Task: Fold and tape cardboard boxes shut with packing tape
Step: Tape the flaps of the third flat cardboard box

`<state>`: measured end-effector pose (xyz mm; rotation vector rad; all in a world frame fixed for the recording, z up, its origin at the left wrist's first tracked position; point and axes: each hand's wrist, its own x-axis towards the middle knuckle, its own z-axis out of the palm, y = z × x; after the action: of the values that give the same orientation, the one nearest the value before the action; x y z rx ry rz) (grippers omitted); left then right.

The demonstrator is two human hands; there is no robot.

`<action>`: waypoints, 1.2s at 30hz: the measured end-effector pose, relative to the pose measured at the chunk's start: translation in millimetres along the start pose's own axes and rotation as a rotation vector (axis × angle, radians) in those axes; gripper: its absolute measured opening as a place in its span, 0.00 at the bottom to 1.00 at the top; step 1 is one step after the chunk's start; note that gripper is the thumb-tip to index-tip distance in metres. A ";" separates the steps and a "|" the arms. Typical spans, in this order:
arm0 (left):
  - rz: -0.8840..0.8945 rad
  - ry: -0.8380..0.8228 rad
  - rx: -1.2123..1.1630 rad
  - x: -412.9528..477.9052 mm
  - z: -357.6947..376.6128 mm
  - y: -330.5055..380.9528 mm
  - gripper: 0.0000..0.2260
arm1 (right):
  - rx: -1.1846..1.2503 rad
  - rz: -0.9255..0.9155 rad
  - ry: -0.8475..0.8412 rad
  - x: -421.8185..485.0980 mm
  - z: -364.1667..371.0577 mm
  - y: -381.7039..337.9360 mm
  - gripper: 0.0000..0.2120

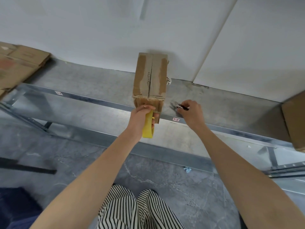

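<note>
Now: both arms extended forward; left hand (141,116) curled round yellow handle (147,129), held against near end of cardboard box (151,76) standing on metal shelf (99,81); right hand (192,114), just right of box, pinches small dark object (182,107).

Rough, torn cardboard on the box (151,76), smooth yellow plastic on the handle (148,128), dull galvanised metal edging the matt shelf (217,104).

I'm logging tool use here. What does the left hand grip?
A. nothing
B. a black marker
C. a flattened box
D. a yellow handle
D: the left hand grips a yellow handle at the near end of the cardboard box; the dark marker is in the right hand.
</note>
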<state>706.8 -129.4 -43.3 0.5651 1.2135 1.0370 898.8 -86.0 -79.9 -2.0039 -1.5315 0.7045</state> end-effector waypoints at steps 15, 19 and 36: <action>-0.042 0.049 0.025 1.3 -5.6 0.4 0.08 | -0.484 -0.855 0.077 -12.9 17.5 -78.5 0.23; -0.080 0.064 0.087 -4.4 -21.6 -7.8 0.08 | -0.526 -0.887 0.119 -10.0 16.6 -76.0 0.23; 0.074 -0.266 0.316 -40.6 -41.7 22.0 0.14 | -0.415 -1.055 0.098 -68.5 -9.7 -101.5 0.16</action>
<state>660.0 -161.7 -18.0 0.9690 1.1309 0.8050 818.7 -130.1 2.1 -1.1102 -2.4346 -0.1525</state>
